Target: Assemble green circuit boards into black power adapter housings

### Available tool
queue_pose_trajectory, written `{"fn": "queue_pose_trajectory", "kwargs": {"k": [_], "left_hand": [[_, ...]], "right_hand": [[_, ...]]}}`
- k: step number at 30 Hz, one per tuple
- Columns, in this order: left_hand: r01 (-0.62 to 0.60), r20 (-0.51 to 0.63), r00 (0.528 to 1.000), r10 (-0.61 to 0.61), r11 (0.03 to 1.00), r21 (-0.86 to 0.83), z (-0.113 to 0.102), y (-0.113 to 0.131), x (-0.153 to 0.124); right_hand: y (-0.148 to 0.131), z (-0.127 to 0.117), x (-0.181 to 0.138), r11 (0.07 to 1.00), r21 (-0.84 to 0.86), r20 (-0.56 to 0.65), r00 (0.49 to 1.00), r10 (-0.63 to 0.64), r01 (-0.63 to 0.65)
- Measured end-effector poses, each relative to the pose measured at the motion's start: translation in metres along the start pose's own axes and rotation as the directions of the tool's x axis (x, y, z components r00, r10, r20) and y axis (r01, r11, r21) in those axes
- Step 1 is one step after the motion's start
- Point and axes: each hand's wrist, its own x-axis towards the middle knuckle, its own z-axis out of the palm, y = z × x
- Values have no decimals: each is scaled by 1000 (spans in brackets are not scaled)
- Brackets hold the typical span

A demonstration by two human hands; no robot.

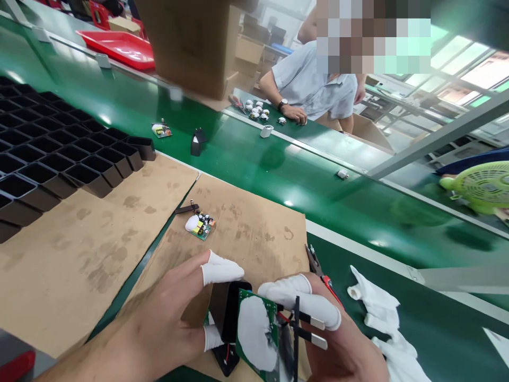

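Two grips, both busy: you've got the black case [220,305] pinched in your left hand [169,300] and the green circuit board [254,334] pinched in your right hand [338,337], just by the case's mouth, over cardboard [246,223].

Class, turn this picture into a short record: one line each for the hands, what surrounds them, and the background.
Left hand: holds an open black case
Right hand: holds a green circuit board with a white patch
Finger wear: white covers on both hands
Cardboard: second circuit board beyond the hands
Right side: pliers, white fabric pieces
Left side: rows of black cases
Far side: co-worker's hand, wristwatch above it
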Motion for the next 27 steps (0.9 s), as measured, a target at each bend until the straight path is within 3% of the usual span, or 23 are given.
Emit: {"fn": "queue_pose_trajectory", "kwargs": {"k": [5,8,17,27], "left_hand": [[8,6,1000,-8,1000,21,1,-5,-5],[4,34,999,-4,1000,9,0,-7,-5],[6,32,999,-5,999,-54,-1,-4,-2],[4,26,1000,-4,1000,-17,0,-1,-1]], "right_hand": [[-9,0,3,999,30,117,993,19,-23],[-13,2,2,997,17,103,992,74,-76],[-9,3,0,997,-2,128,989,73,-73],[-2,0,3,999,-24,201,979,-40,45]]}}
